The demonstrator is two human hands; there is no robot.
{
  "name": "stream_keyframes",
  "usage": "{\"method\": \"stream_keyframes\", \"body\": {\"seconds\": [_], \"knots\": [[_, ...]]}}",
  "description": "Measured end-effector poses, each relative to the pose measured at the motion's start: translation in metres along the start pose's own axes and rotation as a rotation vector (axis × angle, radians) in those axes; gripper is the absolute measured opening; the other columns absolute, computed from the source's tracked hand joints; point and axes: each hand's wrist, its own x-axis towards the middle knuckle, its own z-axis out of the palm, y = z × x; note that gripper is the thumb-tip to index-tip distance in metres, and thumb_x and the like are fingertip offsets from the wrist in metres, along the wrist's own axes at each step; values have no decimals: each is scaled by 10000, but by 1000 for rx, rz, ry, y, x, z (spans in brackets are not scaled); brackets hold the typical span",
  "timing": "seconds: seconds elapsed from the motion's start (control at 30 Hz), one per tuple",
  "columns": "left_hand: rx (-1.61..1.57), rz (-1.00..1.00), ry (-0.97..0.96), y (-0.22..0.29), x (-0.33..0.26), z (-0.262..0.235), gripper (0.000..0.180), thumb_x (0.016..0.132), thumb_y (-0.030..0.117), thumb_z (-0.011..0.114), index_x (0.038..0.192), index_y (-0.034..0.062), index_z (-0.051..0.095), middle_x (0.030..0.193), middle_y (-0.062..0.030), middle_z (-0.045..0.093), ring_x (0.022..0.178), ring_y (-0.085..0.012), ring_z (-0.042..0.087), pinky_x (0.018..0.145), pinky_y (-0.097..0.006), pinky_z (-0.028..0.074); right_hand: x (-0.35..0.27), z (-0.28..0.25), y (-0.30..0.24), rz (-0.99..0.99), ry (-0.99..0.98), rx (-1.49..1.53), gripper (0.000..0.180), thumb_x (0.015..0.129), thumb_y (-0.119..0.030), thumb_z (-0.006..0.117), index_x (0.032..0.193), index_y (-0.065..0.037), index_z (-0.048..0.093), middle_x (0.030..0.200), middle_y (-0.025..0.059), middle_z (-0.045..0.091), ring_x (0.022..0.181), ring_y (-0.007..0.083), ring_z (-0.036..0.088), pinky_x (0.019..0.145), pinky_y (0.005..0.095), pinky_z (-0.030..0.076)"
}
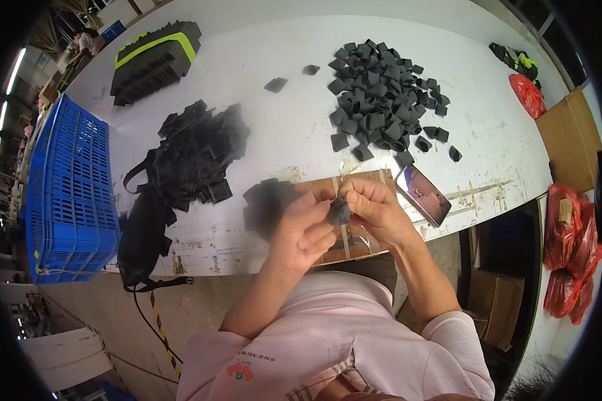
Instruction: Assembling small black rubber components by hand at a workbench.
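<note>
Between my two hands, over a brown board (381, 178) at the table's near edge, is a small black fabric piece (340, 212). The fingers of my left hand (304, 227) are bent and pinch it from the left. My right hand (379, 215) grips it from the other side with thumb and fingers; the fingertips partly cover it. Just left of my left hand lies a blurred dark heap (266, 206) of similar black material. Farther off to the right is a large pile of small black fabric loops (378, 93).
A phone (423, 195) with a lit screen lies right of the board. Black straps (197, 150) are heaped at left beside a blue crate (73, 194). A stack of black pieces with a yellow-green band (157, 50) stands far left. Red plastic bags (568, 234) hang at right.
</note>
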Motion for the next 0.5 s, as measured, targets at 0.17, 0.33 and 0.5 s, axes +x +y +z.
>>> {"method": "stream_keyframes", "body": {"seconds": [0.17,0.33,0.5], "knots": [[65,129,-31,-1,1,11,151,860,40,445,1006,15,475,753,-70,556,333,-31,302,331,-178,262,7,0,-5,-16,19,24,252,858,-304,546,714,-100,511,635,-68,428,567,28,342,502,177,276],[-6,131,-48,-4,0,-13,192,848,40,458,1031,-15,463,821,-106,572,374,-48,359,355,-189,288,5,-1,-1,-28,-62,-57,234,860,-273,548,733,-80,513,647,-52,453,593,36,370,520,188,305],[1082,760,256,-11,0,16,301,792,-6,529,1085,-34,465,901,-106,558,701,-110,494,609,-210,398,-1,0,-3,-153,95,-169,233,838,-257,577,781,-38,523,663,-29,477,644,54,437,524,205,355]]}}
